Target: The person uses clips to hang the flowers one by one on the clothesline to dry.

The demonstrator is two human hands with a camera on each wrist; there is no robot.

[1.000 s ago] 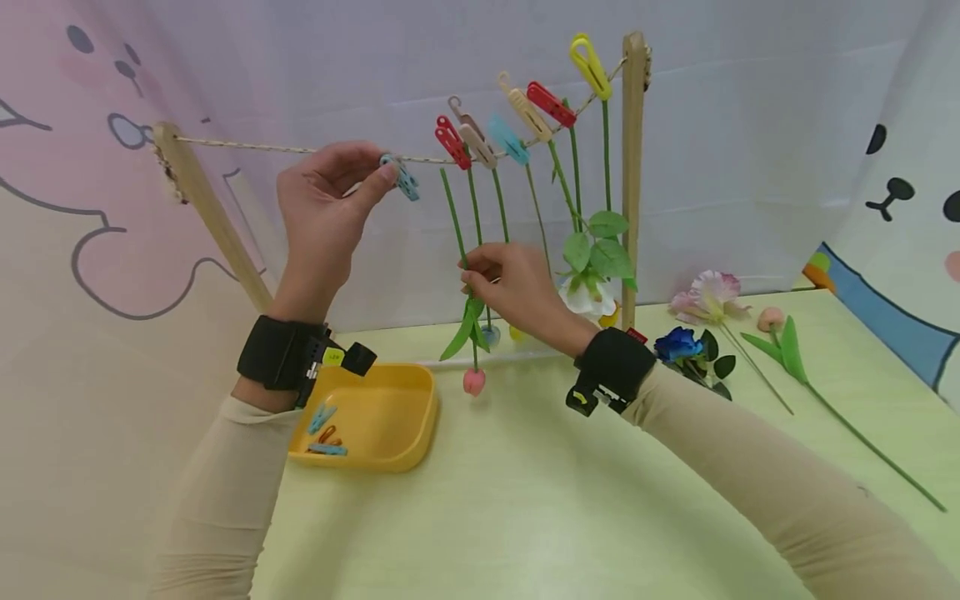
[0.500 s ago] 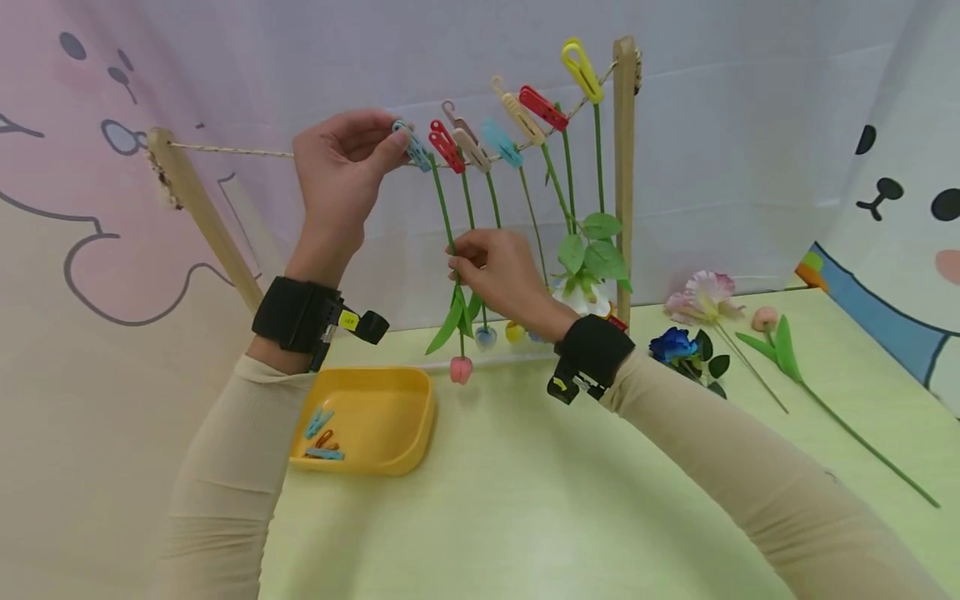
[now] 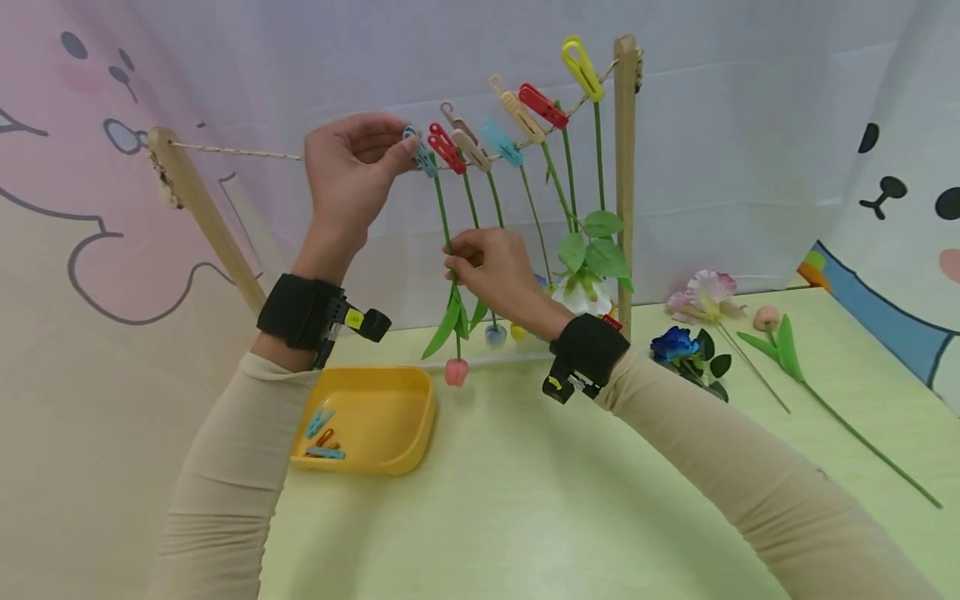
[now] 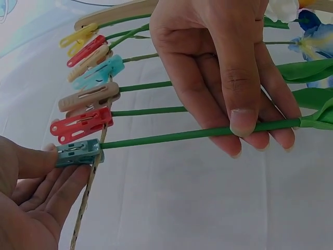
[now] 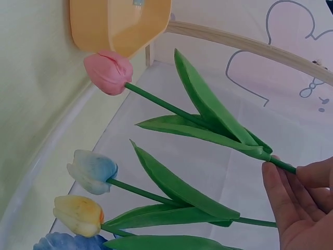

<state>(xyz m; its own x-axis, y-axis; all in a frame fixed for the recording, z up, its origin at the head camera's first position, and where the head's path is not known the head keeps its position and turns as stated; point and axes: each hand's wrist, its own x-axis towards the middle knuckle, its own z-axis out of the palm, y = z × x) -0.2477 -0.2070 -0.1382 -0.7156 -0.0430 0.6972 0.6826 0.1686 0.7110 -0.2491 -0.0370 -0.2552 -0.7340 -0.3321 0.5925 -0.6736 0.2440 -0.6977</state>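
A: At the string line, the left hand (image 3: pixel 352 171) pinches a blue clothespin (image 4: pixel 78 152) onto the pink tulip's stem (image 4: pixel 171 137); the right hand (image 3: pixel 491 271) pinches that stem lower down.

B: Risk?

A: A shallow bite could let the stem slip and the tulip drop.

B: Surroundings?

A: Pale green counter (image 3: pixel 525 500), yellow tray (image 3: pixel 390 454), loose flowers (image 3: pixel 708 304), cartoon backdrop.
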